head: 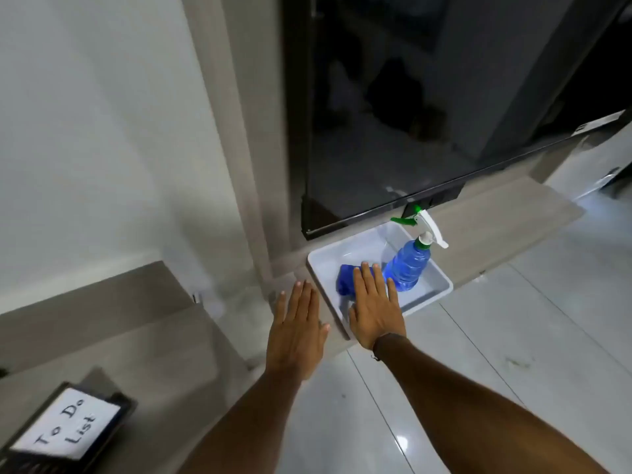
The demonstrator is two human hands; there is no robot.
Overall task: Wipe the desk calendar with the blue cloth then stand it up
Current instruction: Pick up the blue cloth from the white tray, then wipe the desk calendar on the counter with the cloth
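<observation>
The desk calendar (66, 431) lies flat at the bottom left on a low ledge, its white card reading "To Do List". A folded blue cloth (346, 279) rests inside a white tray (319, 260). My right hand (374, 307) hovers flat over the tray, fingers spread, its fingertips over the cloth's right edge; it holds nothing that I can see. My left hand (297, 331) is open and flat just left of the tray, above the ledge.
A blue spray bottle (407, 265) with a white and green trigger lies tilted in the tray's right half. A large dark glass panel (427, 114) rises behind the tray. White wall at left, glossy tiled floor (513, 336) at right.
</observation>
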